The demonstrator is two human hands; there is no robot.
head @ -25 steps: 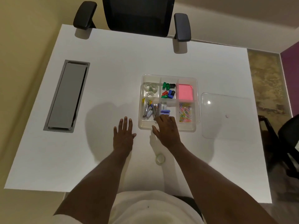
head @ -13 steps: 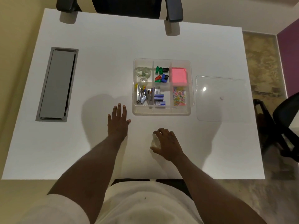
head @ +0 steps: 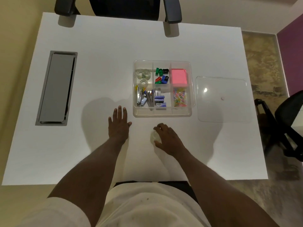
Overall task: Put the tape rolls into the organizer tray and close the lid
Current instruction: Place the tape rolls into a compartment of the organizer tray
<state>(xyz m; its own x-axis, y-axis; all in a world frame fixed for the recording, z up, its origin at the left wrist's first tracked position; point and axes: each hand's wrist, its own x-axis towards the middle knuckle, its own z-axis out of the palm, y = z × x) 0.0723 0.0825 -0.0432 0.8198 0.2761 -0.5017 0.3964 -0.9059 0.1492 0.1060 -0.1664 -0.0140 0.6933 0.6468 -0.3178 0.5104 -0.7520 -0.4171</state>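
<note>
Right hand (head: pixel 168 138) curled over a small clear tape roll (head: pixel 154 136) on the white desk (head: pixel 98 46), fingers and thumb closed round it, just near of the clear plastic organizer tray (head: pixel 162 113). Left hand (head: pixel 118 124) flat on the desk, fingers spread, holding nothing, left of the tray's near corner. Three more clear tape rolls (head: pixel 143 74) sit in the tray's far-left compartment. Square transparent lid (head: pixel 223 99) lies flat on the desk just right of the tray, off it.
</note>
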